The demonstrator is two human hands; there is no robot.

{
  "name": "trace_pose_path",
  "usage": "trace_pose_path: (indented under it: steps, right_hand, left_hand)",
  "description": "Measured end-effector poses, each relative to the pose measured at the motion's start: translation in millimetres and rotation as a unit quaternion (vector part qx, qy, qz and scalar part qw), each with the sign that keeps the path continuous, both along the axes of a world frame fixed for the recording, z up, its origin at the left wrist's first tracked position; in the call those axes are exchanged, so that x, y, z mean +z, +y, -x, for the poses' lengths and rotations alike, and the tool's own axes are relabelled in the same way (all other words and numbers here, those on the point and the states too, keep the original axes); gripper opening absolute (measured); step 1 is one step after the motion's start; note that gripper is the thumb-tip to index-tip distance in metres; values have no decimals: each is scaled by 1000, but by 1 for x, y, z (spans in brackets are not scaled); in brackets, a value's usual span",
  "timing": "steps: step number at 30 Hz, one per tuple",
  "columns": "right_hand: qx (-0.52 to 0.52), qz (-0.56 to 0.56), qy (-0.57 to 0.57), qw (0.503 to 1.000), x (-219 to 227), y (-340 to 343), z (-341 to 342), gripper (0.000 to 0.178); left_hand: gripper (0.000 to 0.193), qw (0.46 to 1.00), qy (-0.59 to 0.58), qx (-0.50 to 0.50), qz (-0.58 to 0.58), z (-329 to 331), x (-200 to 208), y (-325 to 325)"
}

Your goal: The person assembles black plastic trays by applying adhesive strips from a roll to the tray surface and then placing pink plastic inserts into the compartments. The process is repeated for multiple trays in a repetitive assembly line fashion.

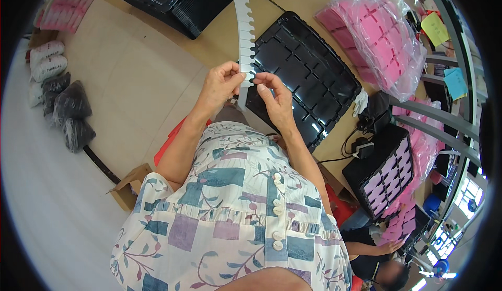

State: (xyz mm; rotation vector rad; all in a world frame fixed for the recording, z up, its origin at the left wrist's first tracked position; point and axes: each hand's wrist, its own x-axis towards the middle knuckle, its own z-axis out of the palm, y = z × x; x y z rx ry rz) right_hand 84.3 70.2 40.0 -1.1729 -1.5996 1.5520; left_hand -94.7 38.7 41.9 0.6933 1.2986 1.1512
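Note:
A long pale-grey strip (243,34) with a row of notches along its right edge runs up and away from me. My left hand (217,87) pinches its near end between thumb and fingers. Against the notched edge, my right hand (278,100) has its fingertips drawn together at one of the tabs; whatever small piece lies between them is too small to make out. Just to the right lies a glossy black moulded tray (306,66) with a grid of cross-shaped recesses.
Stacked black trays (172,3) stand at the far left. Pink notched pieces in clear plastic (374,34) lie at far right, near a white glove (361,101). A black tray of pink pieces (389,173) sits right, near a co-worker (374,252). Dark bags (73,102) lie on the floor.

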Motion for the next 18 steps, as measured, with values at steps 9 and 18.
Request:
trace_pose_path:
  steps: [9, 18]
  right_hand:
    - [-42, 113, 57, 991, -5, 10, -7, 13]
    - [-34, 89, -23, 995, -2, 10, -9, 13]
  left_hand:
    - [9, 998, -43, -54, 12, -8, 7, 3]
    - [13, 997, -19, -69, 18, -15, 9, 9]
